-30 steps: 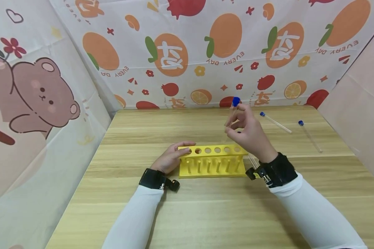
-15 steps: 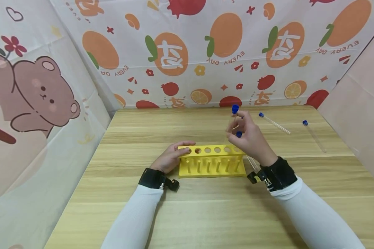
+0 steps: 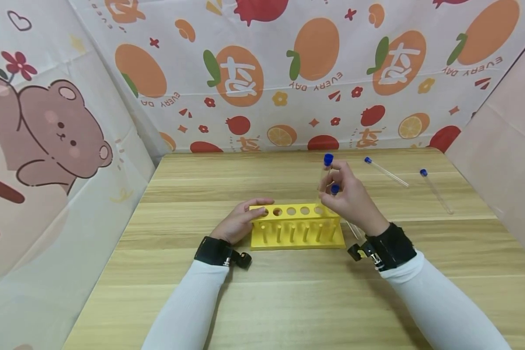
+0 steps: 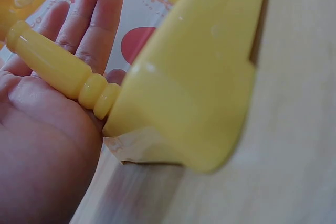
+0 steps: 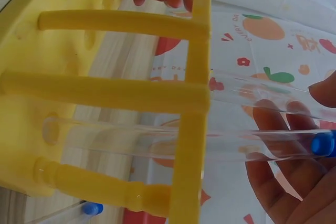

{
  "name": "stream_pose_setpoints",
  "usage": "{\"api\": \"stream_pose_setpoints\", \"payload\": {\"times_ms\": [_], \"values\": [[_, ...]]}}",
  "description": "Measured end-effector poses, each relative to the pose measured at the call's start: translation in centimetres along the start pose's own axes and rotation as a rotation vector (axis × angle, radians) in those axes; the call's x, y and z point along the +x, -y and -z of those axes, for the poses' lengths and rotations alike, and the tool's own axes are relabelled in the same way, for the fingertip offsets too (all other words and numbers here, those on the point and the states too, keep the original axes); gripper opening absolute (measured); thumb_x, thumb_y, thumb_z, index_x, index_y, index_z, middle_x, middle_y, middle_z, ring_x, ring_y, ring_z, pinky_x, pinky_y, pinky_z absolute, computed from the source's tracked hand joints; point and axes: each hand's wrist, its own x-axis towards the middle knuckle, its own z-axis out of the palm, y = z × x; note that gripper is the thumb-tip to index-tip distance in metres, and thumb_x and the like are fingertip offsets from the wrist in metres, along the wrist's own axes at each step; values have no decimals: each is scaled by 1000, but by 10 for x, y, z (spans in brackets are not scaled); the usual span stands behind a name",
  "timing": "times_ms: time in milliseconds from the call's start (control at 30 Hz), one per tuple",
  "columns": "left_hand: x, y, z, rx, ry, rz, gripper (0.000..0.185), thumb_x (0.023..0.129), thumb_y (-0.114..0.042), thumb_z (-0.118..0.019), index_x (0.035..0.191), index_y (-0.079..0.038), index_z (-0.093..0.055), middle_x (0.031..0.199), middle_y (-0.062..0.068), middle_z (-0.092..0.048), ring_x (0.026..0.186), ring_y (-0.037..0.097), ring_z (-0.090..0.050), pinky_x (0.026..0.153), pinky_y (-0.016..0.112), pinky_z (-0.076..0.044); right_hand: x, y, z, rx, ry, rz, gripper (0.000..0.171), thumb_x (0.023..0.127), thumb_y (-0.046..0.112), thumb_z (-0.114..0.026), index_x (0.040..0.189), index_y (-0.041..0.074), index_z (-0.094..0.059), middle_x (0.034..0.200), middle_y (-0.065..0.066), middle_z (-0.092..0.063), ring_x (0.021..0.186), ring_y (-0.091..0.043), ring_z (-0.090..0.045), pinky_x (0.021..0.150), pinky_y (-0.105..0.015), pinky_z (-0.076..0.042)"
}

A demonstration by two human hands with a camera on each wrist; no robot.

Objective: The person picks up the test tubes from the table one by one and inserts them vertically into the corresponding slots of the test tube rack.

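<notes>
Currently: clear test tube w/ blue cap [image 3: 325, 171] pinched upright in right hand [image 3: 349, 197], over the right end of the yellow rack [image 3: 297, 226]. A second blue-capped tube [image 3: 335, 190] sits in the end hole; right wrist view shows it [image 5: 157, 139] run through the top plate down to its seat in the base. Whether the held tube's lower end has entered a hole yet: can't tell from head view.

Fingers: right-hand fingers [image 3: 338, 170] curled round the upper part of the held tube, just below the cap. Left hand [image 3: 240, 221] rests on the rack's left end, fingers straight along the top plate, palm by a post [image 4: 55, 65]; steadying it, prob.

Step in hand, judged: seating tube no. 2 in the hole next to the filled one. Next move calls for keeping the tube vertical, centring it over the hole, lowering until it bottoms out, then letting go.

Two more capped tubes [image 3: 386, 171] [image 3: 435, 190] lie flat on the desk [image 3: 288, 301], far right, well apart from rack.

Surface: light wood-grain desk. Room: fruit-print cloth [image 3: 315, 63] behind, bear-print cloth [image 3: 48, 131] at left, plain pink panel at right.
</notes>
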Motion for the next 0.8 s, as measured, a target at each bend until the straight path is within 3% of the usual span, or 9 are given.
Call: {"api": "stream_pose_setpoints", "payload": {"times_ms": [367,600,800], "values": [[0,-1,0,-3,-5,9,48,96,-26,-58,139,-6,-51,149,8,-43,130,30,-34,112,58,-16,-2,-8,-2,-29,11,-27,46,91,5,-65,130,10,-42,89,-5,-65,80,-20,-55,72,-25,-48],[0,-1,-1,-2,-11,9,47,96,-25,-57,139,-6,-52,148,8,-44,131,29,-35,112,55,-19,-4,-13,-5,-52,14,-44,39,94,13,-63,129,12,-44,92,-3,-64,84,-20,-53,67,-25,-46],[0,-1,-1,0,-13,9,46,96,-25,-58,138,-6,-53,148,8,-44,131,29,-35,111,54,-22,-6,-14,-7,-60,3,-43,37,94,14,-63,126,11,-46,94,-3,-63,88,-20,-53,73,-28,-48]]}}
